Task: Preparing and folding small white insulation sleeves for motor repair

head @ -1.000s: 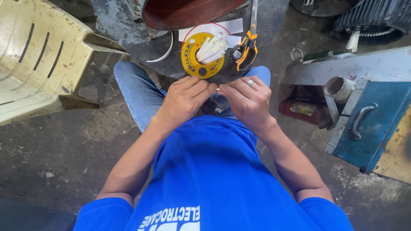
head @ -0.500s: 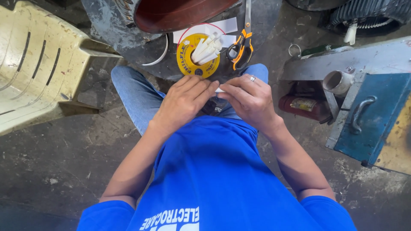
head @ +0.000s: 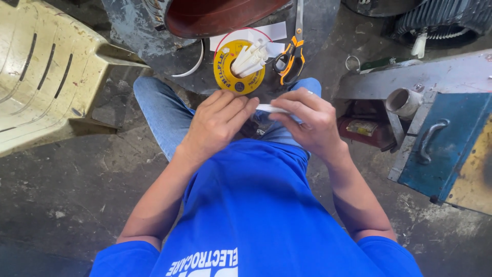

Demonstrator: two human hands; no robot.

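Both of my hands meet over my lap on a thin white strip. My left hand pinches its left end with fingers curled. My right hand grips the right part, a ring on one finger. Just beyond the hands lies a yellow round spool with several white rolled strips standing in its middle. Orange-handled scissors lie to the right of the spool, blades pointing away.
A dark motor housing with a reddish inside fills the top. A cream plastic chair stands at left. A blue metal box with a handle and a grey pipe end sit at right, on stained concrete floor.
My hands have drawn slightly apart, and the white strip now shows between them. The view has shifted a little.
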